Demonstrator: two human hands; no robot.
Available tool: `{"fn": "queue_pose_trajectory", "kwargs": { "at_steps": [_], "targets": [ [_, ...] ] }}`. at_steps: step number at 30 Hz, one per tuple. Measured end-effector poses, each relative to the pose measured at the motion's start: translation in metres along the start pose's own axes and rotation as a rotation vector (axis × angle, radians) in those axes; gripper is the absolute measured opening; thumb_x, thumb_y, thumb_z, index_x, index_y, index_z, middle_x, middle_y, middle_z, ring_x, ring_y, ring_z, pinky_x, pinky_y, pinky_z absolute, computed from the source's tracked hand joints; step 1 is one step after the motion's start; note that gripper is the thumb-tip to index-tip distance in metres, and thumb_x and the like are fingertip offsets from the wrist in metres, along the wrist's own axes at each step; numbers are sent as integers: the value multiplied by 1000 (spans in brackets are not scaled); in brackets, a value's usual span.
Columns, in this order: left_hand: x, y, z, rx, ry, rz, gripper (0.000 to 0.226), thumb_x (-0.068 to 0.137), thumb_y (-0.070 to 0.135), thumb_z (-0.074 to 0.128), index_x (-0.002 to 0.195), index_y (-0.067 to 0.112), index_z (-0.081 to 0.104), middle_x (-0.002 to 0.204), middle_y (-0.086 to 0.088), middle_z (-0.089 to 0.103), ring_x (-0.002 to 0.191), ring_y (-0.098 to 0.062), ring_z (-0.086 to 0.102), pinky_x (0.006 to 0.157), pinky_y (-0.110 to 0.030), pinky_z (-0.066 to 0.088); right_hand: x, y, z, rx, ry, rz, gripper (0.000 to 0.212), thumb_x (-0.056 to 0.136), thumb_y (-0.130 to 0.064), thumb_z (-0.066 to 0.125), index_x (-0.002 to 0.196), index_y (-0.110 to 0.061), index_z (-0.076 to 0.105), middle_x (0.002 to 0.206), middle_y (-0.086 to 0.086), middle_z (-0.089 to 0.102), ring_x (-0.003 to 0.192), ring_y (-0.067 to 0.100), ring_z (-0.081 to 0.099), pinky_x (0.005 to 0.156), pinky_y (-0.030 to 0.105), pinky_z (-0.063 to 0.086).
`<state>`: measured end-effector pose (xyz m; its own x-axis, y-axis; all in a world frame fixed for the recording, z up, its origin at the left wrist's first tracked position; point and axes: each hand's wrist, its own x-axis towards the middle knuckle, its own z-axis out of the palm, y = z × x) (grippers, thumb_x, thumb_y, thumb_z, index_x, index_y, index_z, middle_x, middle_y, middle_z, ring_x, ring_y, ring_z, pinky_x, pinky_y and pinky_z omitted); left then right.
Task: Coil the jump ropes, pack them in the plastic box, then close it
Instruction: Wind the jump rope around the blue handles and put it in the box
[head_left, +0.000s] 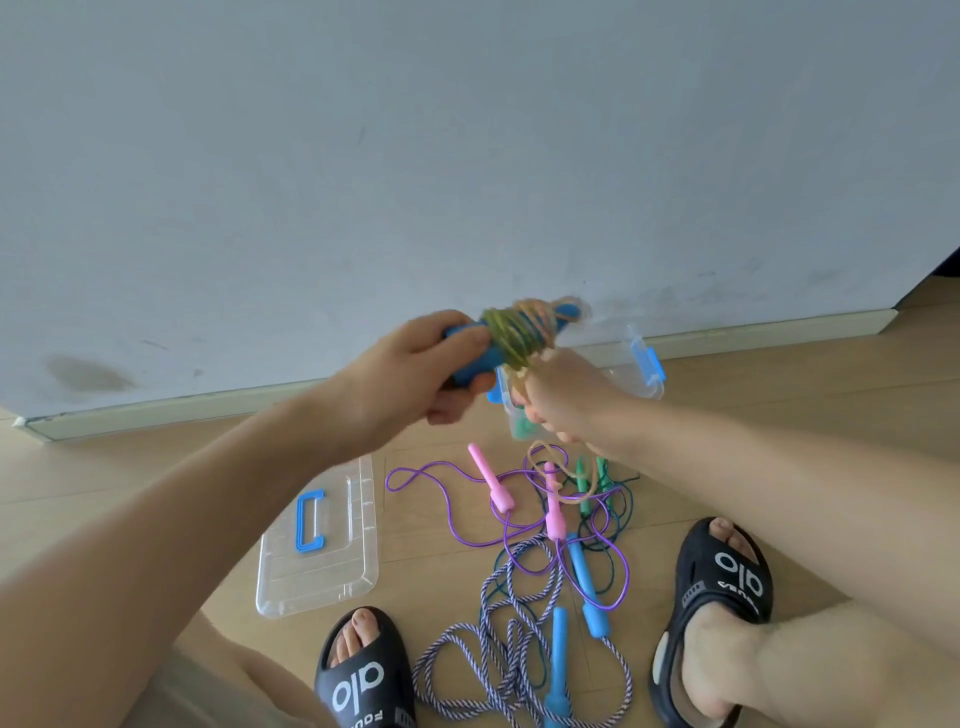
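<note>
I see my left hand (436, 364) gripping the blue handles (470, 358) of a jump rope, its yellow-orange cord (511, 332) wound around them in a blurred bundle. My right hand (563, 397) pinches the loose end of that cord just below. The clear plastic box (641, 371) sits open on the floor by the wall, behind both hands. Its lid (322, 545) lies apart on the floor. A pink-handled rope (491, 483), a green-handled rope (587, 483) and a blue-handled braided rope (558, 649) lie uncoiled between 2 sandals (363, 675).
</note>
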<state>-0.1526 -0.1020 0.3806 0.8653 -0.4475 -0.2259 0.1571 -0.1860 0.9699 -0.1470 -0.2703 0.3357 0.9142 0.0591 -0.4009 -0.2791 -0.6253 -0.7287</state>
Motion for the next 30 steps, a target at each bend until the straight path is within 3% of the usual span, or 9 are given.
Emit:
{"fn": "queue_pose_trajectory", "kwargs": {
  "at_steps": [5, 7, 11, 15, 20, 24, 27, 28, 30],
  "targets": [
    [21, -16, -43, 123, 277, -100, 17, 106, 19, 39, 95, 7, 45, 75, -9, 51, 47, -12, 34, 47, -23, 30, -9, 2, -8, -107, -11, -137, 58, 104, -38, 32, 54, -11, 47, 53, 5, 50, 59, 28, 53, 61, 31, 41],
    [22, -24, -50, 341, 248, -145, 18, 104, 22, 42, 93, 8, 47, 76, -8, 57, 48, -12, 40, 51, -26, 36, -14, -6, -17, -176, 45, -202, 57, 102, -41, 37, 55, -12, 53, 54, 2, 56, 62, 26, 60, 64, 33, 44],
    [22, -24, -40, 628, 136, -89, 17, 102, 26, 45, 94, 12, 50, 75, 0, 63, 58, -15, 50, 59, -29, 44, -15, -15, -47, -321, 128, -303, 50, 97, -38, 48, 62, -3, 48, 40, -4, 38, 46, 17, 33, 53, 30, 30],
    [16, -20, -22, 872, -62, -19, 12, 102, 28, 47, 94, 20, 51, 77, 10, 64, 75, -19, 57, 65, -22, 42, -18, -25, -62, -336, 163, -464, 50, 94, -43, 56, 60, -14, 32, 55, 0, 21, 51, 14, 20, 50, 31, 15],
    [6, -8, 0, 782, -170, 172, 5, 102, 24, 51, 101, 23, 56, 81, 9, 66, 72, -12, 54, 67, -20, 42, -5, -25, -68, -287, 160, -526, 54, 96, -46, 55, 60, -17, 27, 56, -2, 19, 52, 14, 19, 48, 29, 15],
    [2, -1, 6, 602, -170, 261, 8, 103, 16, 50, 100, 16, 57, 77, 6, 64, 62, -9, 49, 62, -19, 42, 8, -10, -71, -115, 14, -381, 52, 96, -47, 56, 58, -18, 35, 56, 1, 28, 53, 16, 28, 53, 30, 23],
    [0, 0, 8, 445, -144, 309, 14, 104, 14, 47, 99, 4, 55, 74, 1, 63, 58, -16, 45, 60, -24, 42, 14, 3, -58, 103, -168, -263, 38, 97, -20, 56, 65, 0, 56, 55, 6, 50, 48, 15, 46, 54, 27, 37],
    [2, -1, 7, 364, -108, 315, 18, 103, 16, 45, 99, 0, 54, 74, 0, 62, 58, -18, 44, 60, -25, 41, 13, 3, -54, 118, -181, -249, 36, 96, -9, 47, 61, -4, 51, 49, 1, 45, 42, 12, 40, 49, 24, 32],
    [8, 0, 2, 183, -5, 280, 24, 102, 18, 44, 100, -4, 52, 75, -2, 60, 58, -20, 41, 58, -27, 39, 11, 1, -46, 132, -130, -181, 39, 95, -13, 35, 56, -18, 39, 43, -6, 33, 38, 10, 25, 41, 18, 21]
  ]
}}
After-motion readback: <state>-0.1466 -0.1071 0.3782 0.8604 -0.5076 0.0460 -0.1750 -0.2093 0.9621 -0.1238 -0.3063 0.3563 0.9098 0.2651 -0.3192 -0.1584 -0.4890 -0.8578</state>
